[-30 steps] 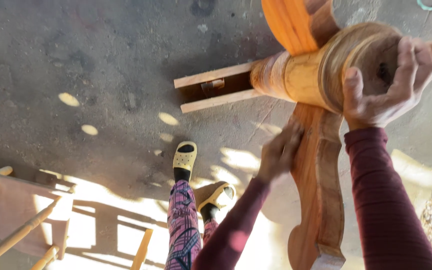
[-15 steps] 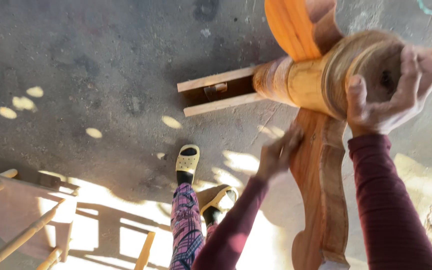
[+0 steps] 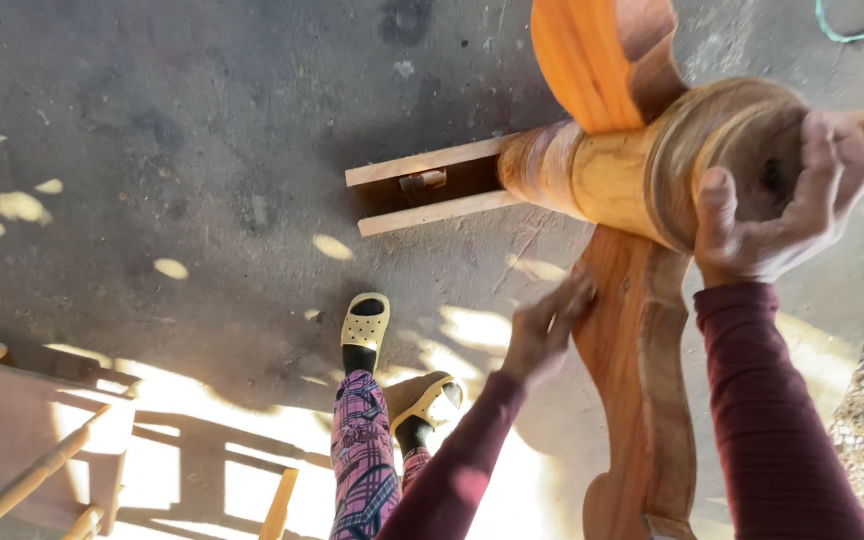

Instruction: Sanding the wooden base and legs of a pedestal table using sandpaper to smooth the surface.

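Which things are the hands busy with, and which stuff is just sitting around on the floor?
Busy with:
- turned wooden post, gripped at its round end by the right hand
- curved wooden leg, touched by the left hand

Just lying about:
- wooden chair frame, lower left
- green cord, top right corner
- concrete floor

The right hand [image 3: 782, 215] grips the round wooden post [image 3: 632, 175]. The left hand [image 3: 544, 330] touches its curvy wooden leg [image 3: 642, 400].
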